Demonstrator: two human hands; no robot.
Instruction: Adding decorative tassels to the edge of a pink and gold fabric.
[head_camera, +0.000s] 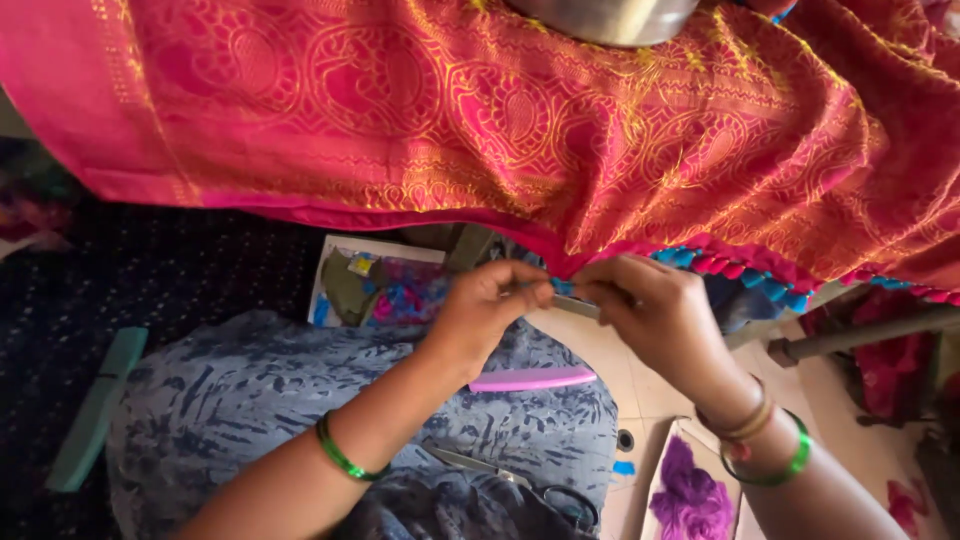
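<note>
Left hand (492, 300) and right hand (650, 305): each grip is closed, pinching the lower edge of the pink-and-gold fabric (480, 110) where a blue tassel (562, 287) sits between the fingertips. The edge's long axis runs left to right, dipping rightward along the tassel row (745, 275). Risk: uneven pull could slip the tassel or pucker the hem. Pink comb (532, 379) lies on the lap

Both forearms reach up from the lower edge and meet near the middle; the left hand (490, 300) is bent at the wrist, its thumb and fingertips pinched together; the right hand (655, 310) faces it, fingers curled and pinched too; the two sets of fingertips almost touch; both wrists are bare-skinned.
</note>
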